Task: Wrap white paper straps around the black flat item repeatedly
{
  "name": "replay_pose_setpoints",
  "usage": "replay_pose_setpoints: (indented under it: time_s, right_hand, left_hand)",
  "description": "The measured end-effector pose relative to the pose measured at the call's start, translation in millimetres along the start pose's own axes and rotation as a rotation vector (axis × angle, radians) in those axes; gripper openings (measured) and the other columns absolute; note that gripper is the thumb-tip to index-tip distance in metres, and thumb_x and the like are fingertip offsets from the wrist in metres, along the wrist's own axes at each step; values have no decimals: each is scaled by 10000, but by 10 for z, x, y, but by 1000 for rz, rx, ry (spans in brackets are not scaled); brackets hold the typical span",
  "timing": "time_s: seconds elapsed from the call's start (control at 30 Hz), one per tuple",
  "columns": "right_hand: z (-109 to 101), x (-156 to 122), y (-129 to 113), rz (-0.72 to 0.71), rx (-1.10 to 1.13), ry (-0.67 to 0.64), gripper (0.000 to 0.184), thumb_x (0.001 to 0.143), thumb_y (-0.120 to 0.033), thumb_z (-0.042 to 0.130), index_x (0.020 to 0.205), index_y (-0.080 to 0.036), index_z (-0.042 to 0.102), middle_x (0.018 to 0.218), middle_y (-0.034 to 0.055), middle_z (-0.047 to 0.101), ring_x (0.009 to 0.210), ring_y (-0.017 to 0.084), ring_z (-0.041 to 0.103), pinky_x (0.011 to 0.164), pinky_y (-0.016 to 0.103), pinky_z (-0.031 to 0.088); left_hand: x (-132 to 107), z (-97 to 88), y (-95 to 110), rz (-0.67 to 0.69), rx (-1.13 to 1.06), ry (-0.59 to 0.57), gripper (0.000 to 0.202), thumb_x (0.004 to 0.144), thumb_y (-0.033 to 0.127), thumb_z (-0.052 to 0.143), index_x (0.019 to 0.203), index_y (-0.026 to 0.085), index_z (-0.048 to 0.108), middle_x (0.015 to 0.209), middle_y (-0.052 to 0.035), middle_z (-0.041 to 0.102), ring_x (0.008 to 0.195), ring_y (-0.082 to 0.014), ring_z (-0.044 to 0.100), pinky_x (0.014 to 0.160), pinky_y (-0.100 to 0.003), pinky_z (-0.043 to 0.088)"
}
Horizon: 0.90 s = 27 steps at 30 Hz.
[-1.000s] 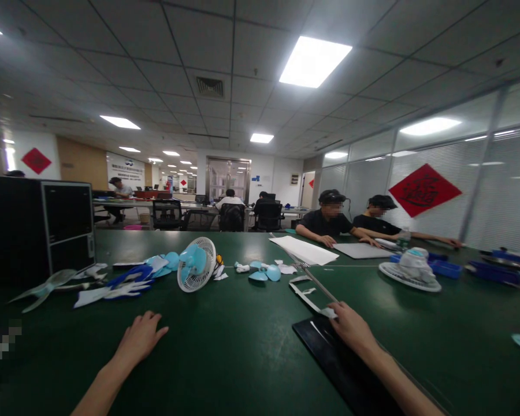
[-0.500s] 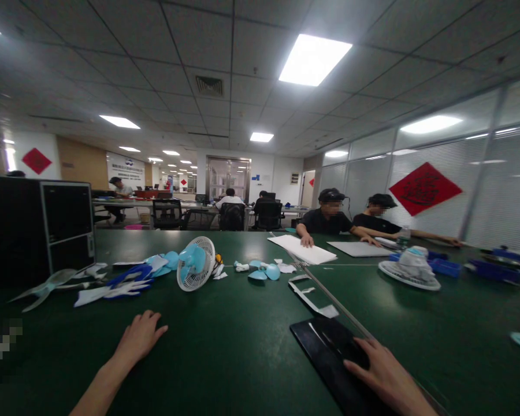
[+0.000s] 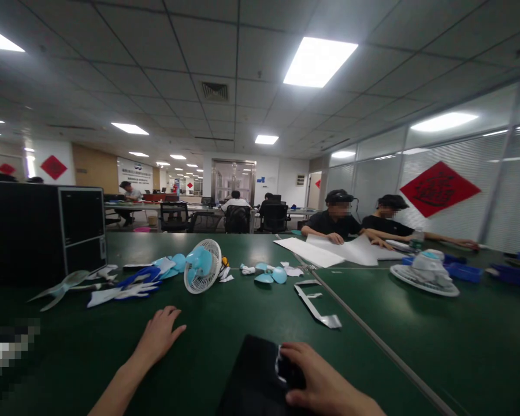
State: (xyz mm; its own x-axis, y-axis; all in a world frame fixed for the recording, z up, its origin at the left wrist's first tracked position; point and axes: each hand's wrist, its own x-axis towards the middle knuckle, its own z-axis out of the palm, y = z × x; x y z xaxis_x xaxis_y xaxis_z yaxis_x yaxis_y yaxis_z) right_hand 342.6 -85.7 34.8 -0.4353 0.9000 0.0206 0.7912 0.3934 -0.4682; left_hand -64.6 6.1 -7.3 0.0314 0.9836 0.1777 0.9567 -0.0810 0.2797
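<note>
My left hand point(image 3: 158, 335) rests palm down on the green table point(image 3: 208, 358), its fingers stretched and the thumb apart, with nothing in it. In front of it stands a small fan head point(image 3: 203, 266) with light-blue blades and a white round grille. My right hand point(image 3: 318, 378) grips a black flat panel point(image 3: 251, 375) at its right side, fingers and thumb curled about a dark part with a pale, shiny edge. Motion blurs the panel, and its near end runs out of view. Beyond it lies a white bent frame-like strip point(image 3: 312, 306).
A black computer case point(image 3: 82, 231) stands at the left, near blue-and-white gloves point(image 3: 130, 286) and metal snips point(image 3: 60, 289). Light-blue blades point(image 3: 271, 273) lie farther back. At right are a white grille point(image 3: 424, 281) and a blue tray point(image 3: 463, 271). Two people sit across, one handling white sheets point(image 3: 346, 248).
My right hand has carried the black panel leftward, turning it, off the table seam. My left hand keeps its pose on the table. Across from me, a person has lifted a white sheet.
</note>
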Motion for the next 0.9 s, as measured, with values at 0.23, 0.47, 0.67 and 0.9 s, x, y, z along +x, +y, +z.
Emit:
replay_pose_setpoints:
  time_s: [0.23,0.47,0.67,0.9]
  right_hand:
    - [179,599,-308,-278,32,-121,850,621,-446,770,1377,-219,454,1473,112,391,1349,282,329,1113,409,261]
    - [31,680,290,-46,-77,291,542,853,-415,537,1326,-154,495,1375,123,492,1266,228,441,1083,339,310]
    - [-354,670,1006,333,-370,470,324,816,-224,563,1117,-120,620,1132,158,601,1078,273,550,926,327,396]
    - [-295,641,1253,437,-450,438,147,818,-189,542,863,-119,664,974,157,637,902,254,605,766,306,413]
  left_hand:
    - [-227,35,544,257,-348,-218,690,778,617,514,1348,232,467,1456,-67,401,1348,-258,336,1138,-381,257]
    - [-389,-80,838,318,-403,-374,892,621,573,708,1391,237,407,1479,-91,356,1347,-282,327,1139,-392,241]
    - [-376,-68,784,312,-403,-358,935,567,570,737,1380,231,422,1432,-88,407,1299,-280,371,1115,-387,266]
    - [-354,-112,706,257,-388,-352,952,581,588,709,1391,193,403,1405,-115,419,1256,-299,401,1059,-388,323]
